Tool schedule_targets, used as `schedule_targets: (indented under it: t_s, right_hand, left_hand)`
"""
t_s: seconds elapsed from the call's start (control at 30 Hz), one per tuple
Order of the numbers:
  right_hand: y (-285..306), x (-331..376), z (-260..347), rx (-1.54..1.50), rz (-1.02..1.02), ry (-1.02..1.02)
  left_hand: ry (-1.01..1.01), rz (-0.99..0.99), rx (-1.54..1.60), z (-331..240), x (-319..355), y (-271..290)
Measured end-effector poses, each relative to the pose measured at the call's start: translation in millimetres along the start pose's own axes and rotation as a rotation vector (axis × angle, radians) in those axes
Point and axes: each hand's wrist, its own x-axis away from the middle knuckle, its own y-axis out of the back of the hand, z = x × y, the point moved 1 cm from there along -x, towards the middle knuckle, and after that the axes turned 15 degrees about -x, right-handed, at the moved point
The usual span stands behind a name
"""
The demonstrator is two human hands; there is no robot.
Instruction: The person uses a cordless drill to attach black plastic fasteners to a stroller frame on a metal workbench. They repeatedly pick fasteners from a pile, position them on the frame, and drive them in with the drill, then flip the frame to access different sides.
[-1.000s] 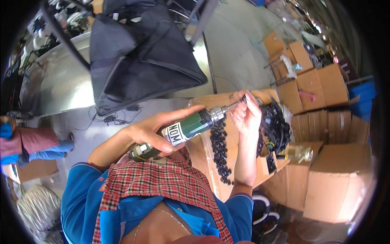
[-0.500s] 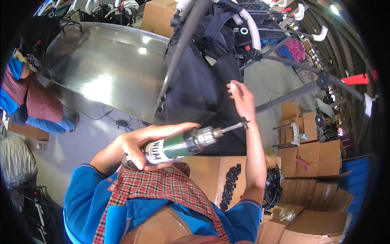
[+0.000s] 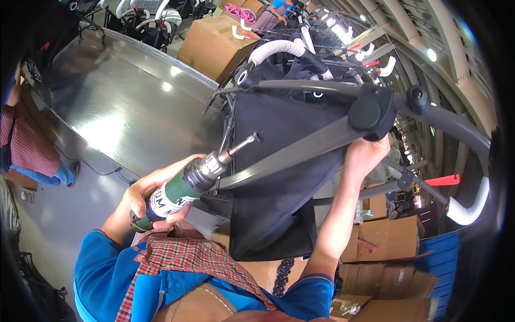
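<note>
My left hand (image 3: pixel 142 196) is wrapped round the green body of a power screwdriver (image 3: pixel 185 188). Its metal chuck and bit point up and to the right, close to the black fabric (image 3: pixel 271 214) of a stroller. The stroller's grey tubular frame (image 3: pixel 300 147) slants across the fabric toward a round black joint (image 3: pixel 366 114). Just below that joint, my right hand (image 3: pixel 367 155) is closed on the frame; the joint partly hides its fingers. A white-wrapped handlebar (image 3: pixel 278 51) curves at the top of the frame.
A shiny metal table (image 3: pixel 129 91) lies to the left, with a cardboard box (image 3: pixel 217 48) behind it. Another person in a checked apron (image 3: pixel 35 134) stands at far left. Cardboard boxes (image 3: pixel 386 239) are piled at lower right, beside more stroller frames with red parts (image 3: pixel 442 180).
My right hand has moved up and right, from open in front of the fabric to closed at the frame joint. The stroller has swung round closer. The screwdriver has shifted left and tilted up.
</note>
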Motion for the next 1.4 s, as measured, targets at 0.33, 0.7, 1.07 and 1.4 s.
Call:
schedule_targets:
  t_s: [0.33,0.7,1.07,1.4]
  right_hand:
    - [-47.4,-34.1,26.0,-0.366,0.616,0.070]
    - [-40.2,-24.8,29.2,-0.029,0.437,0.131]
    - [-29.9,-22.2,29.5,-0.155,0.494,0.028]
    - [-23.3,-17.5,28.4,-0.151,0.516,-0.035]
  left_hand:
    - [-0.073,0.049,-0.012,3.3,-23.6,9.3]
    - [-0.033,-0.088,-0.494,-18.8,-65.4,-20.0]
    - [0.021,-0.070,-0.638,-25.1,-90.3,-23.9]
    - [0.002,-0.096,-0.316,-9.6,-98.4,-51.0]
